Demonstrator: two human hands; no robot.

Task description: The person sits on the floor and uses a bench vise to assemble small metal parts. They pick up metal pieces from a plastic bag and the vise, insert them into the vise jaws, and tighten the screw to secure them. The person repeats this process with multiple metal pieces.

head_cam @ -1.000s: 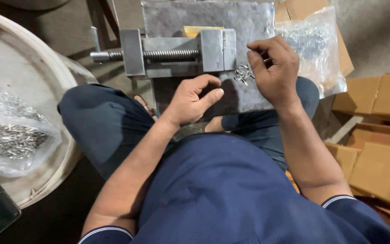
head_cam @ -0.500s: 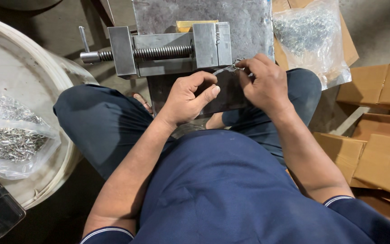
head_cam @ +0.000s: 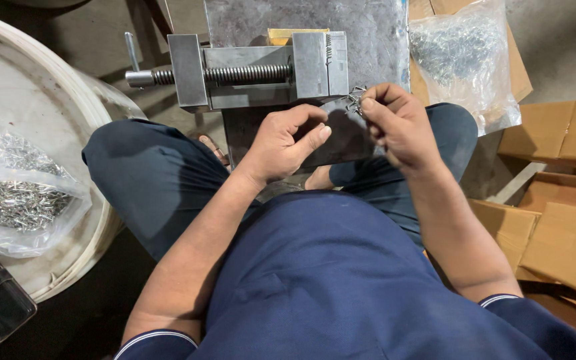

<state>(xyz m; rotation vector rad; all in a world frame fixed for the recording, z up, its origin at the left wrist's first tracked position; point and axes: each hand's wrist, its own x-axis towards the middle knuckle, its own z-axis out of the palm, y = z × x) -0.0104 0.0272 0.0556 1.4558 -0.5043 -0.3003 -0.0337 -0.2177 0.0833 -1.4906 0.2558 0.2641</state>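
Observation:
My right hand [head_cam: 398,123] pinches a small cluster of bent wire clips [head_cam: 354,101] between thumb and fingers, just right of the jaws of a grey metal vise [head_cam: 261,67]. My left hand [head_cam: 287,141] hovers below the vise with its fingers curled loosely and nothing visible in it. The vise sits on a grey steel plate [head_cam: 375,33] between my knees, its screw and handle pointing left. A yellow block [head_cam: 298,35] lies behind the jaws.
A clear bag of wire clips [head_cam: 465,57] rests on cardboard at the upper right. Another clear bag of metal pins [head_cam: 18,197] lies on a round white drum lid [head_cam: 55,100] at the left. Cardboard boxes [head_cam: 568,200] stand at the right.
My right hand has picked clips off the plate and drawn them toward me beside the vise jaws. The left hand stayed below the vise, and the view shifted slightly.

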